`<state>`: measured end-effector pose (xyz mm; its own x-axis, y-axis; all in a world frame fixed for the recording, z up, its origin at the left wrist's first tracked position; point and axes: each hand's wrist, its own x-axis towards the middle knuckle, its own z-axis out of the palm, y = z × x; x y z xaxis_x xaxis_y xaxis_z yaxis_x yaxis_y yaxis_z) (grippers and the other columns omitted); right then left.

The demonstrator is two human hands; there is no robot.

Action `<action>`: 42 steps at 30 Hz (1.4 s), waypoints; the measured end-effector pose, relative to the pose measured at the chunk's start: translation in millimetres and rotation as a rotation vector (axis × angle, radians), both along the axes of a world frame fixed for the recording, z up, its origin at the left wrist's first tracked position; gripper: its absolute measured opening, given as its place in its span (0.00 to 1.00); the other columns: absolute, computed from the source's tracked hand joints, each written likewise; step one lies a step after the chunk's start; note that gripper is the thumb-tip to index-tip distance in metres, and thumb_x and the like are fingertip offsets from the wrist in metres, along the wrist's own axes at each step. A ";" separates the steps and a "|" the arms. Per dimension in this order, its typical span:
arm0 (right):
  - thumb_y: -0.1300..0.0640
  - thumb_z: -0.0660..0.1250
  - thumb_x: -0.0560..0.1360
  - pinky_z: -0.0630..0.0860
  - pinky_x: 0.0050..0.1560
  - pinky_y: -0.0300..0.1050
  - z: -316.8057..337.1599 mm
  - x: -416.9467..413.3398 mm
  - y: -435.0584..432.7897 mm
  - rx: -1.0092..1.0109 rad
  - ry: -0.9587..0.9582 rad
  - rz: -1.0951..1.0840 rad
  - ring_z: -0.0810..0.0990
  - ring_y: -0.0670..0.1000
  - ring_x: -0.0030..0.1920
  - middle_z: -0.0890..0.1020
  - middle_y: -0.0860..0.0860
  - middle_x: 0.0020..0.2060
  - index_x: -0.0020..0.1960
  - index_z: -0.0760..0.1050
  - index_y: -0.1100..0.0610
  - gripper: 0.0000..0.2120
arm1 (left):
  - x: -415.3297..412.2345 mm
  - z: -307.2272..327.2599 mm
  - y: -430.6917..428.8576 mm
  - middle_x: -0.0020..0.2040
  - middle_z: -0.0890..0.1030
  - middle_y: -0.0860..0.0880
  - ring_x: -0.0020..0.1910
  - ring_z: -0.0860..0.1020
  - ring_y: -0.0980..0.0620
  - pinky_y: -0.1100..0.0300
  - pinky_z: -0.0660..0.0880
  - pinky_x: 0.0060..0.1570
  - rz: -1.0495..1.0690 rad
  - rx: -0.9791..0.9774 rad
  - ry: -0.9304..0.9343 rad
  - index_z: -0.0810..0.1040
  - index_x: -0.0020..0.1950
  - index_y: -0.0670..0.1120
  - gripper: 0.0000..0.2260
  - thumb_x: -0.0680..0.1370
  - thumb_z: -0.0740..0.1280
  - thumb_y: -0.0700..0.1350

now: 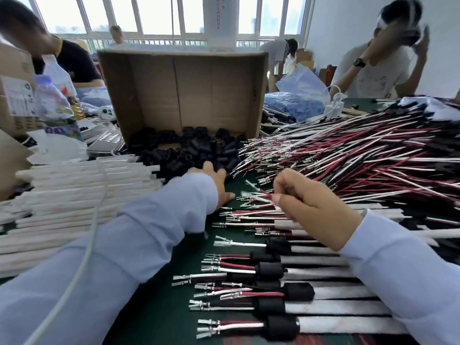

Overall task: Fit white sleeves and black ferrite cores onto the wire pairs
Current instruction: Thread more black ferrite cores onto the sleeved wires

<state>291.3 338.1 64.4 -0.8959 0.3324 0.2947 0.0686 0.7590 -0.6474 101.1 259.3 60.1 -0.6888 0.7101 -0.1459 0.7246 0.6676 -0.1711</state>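
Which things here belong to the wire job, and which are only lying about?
For the job: black ferrite cores, white sleeves, loose wire pairs, finished pairs, the wire pair pinched in the right hand.
Lying about: plastic bottle, blue bag, white charger.

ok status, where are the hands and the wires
Left hand open, fingertips on the black cores pile. Right hand pinching a red and white wire pair. Nothing blocking either.

Both sleeves (pixel 149 220) are long, pale blue (creased).
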 end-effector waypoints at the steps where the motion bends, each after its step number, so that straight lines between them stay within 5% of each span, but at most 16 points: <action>1: 0.53 0.60 0.78 0.69 0.35 0.45 1.1 0.0 0.7 0.035 -0.003 0.013 0.69 0.44 0.29 0.72 0.48 0.28 0.43 0.71 0.51 0.06 | 2.6 -8.9 -1.8 0.69 0.60 0.43 0.64 0.67 0.35 0.46 0.69 0.55 0.010 0.034 0.010 0.60 0.72 0.49 0.25 0.79 0.56 0.61; 7: 0.48 0.57 0.79 0.73 0.48 0.50 0.7 1.8 4.9 0.327 -0.128 0.020 0.75 0.49 0.42 0.78 0.48 0.38 0.50 0.79 0.53 0.14 | 0.0 -15.5 -4.1 0.60 0.65 0.43 0.43 0.73 0.39 0.52 0.69 0.41 -0.072 0.242 -0.071 0.67 0.59 0.49 0.09 0.79 0.60 0.45; 9: 0.49 0.58 0.80 0.73 0.48 0.51 2.6 3.3 7.7 0.364 -0.044 0.008 0.76 0.51 0.43 0.80 0.49 0.39 0.52 0.80 0.54 0.14 | -5.1 -12.1 -9.9 0.56 0.69 0.44 0.44 0.75 0.40 0.55 0.70 0.44 -0.096 0.407 -0.144 0.70 0.56 0.50 0.08 0.78 0.62 0.43; 12: 0.50 0.61 0.78 0.76 0.46 0.45 5.2 2.6 8.3 0.249 0.165 0.003 0.79 0.47 0.43 0.82 0.46 0.40 0.52 0.81 0.53 0.12 | -10.1 -0.3 -23.1 0.45 0.72 0.50 0.39 0.74 0.49 0.60 0.66 0.39 -0.170 0.707 -0.236 0.73 0.54 0.53 0.07 0.78 0.64 0.43; 15: 0.52 0.62 0.75 0.74 0.42 0.32 6.9 -0.4 10.7 0.034 0.275 0.050 0.78 0.40 0.42 0.81 0.36 0.40 0.50 0.77 0.39 0.09 | -4.6 7.0 -36.0 0.35 0.74 0.54 0.26 0.70 0.59 0.65 0.66 0.27 -0.194 0.915 -0.384 0.73 0.47 0.55 0.06 0.77 0.65 0.43; 17: 0.54 0.64 0.77 0.76 0.41 0.38 5.3 -1.6 12.0 0.028 0.281 0.057 0.78 0.42 0.40 0.81 0.40 0.38 0.50 0.75 0.38 0.10 | 4.9 5.4 -44.4 0.34 0.76 0.54 0.23 0.69 0.60 0.66 0.67 0.22 -0.131 1.021 -0.595 0.74 0.46 0.55 0.07 0.78 0.65 0.42; 22: 0.52 0.64 0.75 0.73 0.43 0.39 0.4 -1.1 9.3 0.050 0.289 0.037 0.78 0.44 0.40 0.80 0.42 0.34 0.53 0.82 0.46 0.11 | 22.7 4.8 -64.4 0.36 0.81 0.48 0.21 0.67 0.57 0.71 0.62 0.17 0.007 1.134 -1.578 0.74 0.47 0.49 0.07 0.77 0.60 0.38; 25: 0.45 0.67 0.73 0.71 0.38 0.40 2.7 2.1 4.0 0.014 0.345 0.071 0.76 0.46 0.34 0.78 0.47 0.30 0.50 0.81 0.40 0.08 | 29.1 1.8 -73.2 0.37 0.80 0.48 0.21 0.67 0.58 0.72 0.63 0.16 -0.033 1.098 -1.827 0.76 0.47 0.47 0.10 0.69 0.59 0.41; 35: 0.54 0.70 0.72 0.67 0.35 0.32 2.8 9.6 -7.4 -0.081 0.446 0.141 0.71 0.44 0.31 0.75 0.44 0.28 0.50 0.83 0.49 0.08 | 47.4 0.0 -75.9 0.33 0.79 0.49 0.21 0.67 0.60 0.73 0.62 0.16 -0.156 1.072 -1.816 0.84 0.39 0.52 0.08 0.62 0.69 0.49; 42: 0.54 0.68 0.74 0.68 0.31 0.39 6.8 11.5 -12.4 0.151 0.483 0.063 0.72 0.46 0.30 0.74 0.45 0.29 0.52 0.82 0.51 0.08 | 48.7 -0.1 -74.4 0.34 0.79 0.48 0.21 0.68 0.60 0.73 0.63 0.15 -0.172 1.123 -1.918 0.84 0.39 0.50 0.08 0.64 0.66 0.45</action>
<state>302.9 325.7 71.2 -0.6625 0.2035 0.7209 -0.2604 0.8398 -0.4764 149.8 184.9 59.9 -0.2046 0.9786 0.0211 -0.4458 -0.1123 0.8880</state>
